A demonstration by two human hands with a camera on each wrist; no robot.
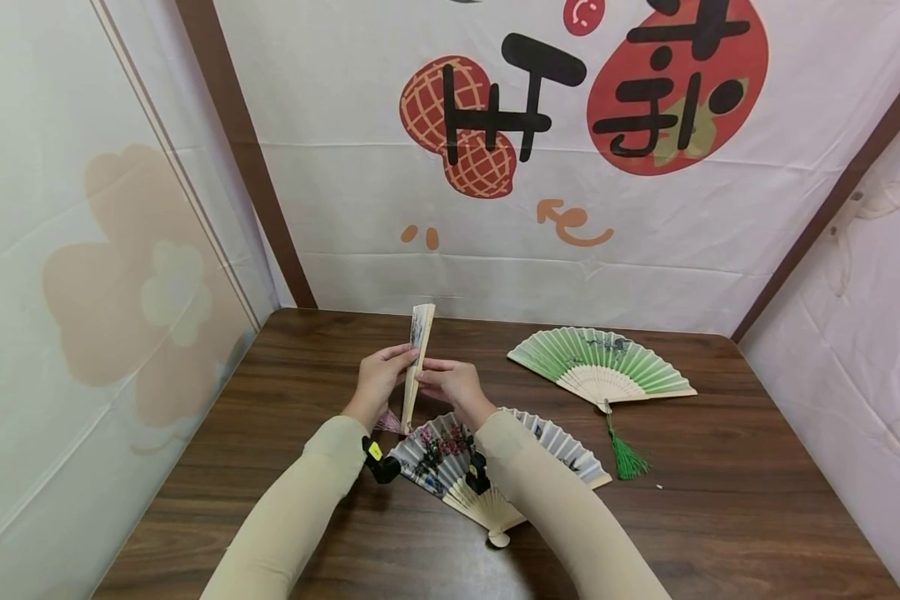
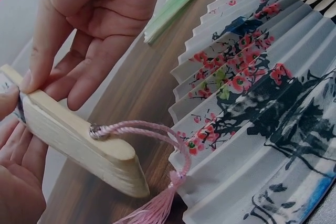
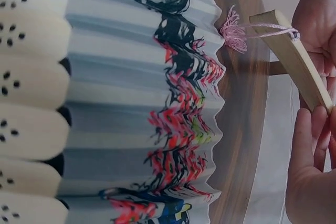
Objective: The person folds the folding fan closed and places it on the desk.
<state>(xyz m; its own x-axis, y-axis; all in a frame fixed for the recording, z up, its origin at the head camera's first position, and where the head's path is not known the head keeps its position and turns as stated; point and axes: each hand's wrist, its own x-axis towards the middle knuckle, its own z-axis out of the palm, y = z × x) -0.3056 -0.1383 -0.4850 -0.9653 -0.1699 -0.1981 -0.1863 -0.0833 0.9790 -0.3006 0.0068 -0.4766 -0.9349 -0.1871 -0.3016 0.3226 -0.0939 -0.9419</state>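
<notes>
Both hands hold one folded fan (image 1: 418,350) upright over the table, its pale ribs stacked together and a pink tassel (image 2: 157,203) looped through the rib end. My left hand (image 1: 378,379) grips it from the left side. From the right, my right hand (image 1: 453,385) pinches its edge between thumb and fingers, as the left wrist view shows at the fan's cloth end. Below the hands lies a spread grey-white fan (image 2: 252,87) with red blossoms and dark painted branches; the right forearm covers part of it.
A spread green fan (image 1: 607,367) with a green tassel (image 1: 627,458) lies at the back right of the brown wooden table (image 1: 757,500). Printed cloth walls (image 1: 345,208) stand behind and on both sides. A small white speck (image 1: 659,487) lies near the green tassel.
</notes>
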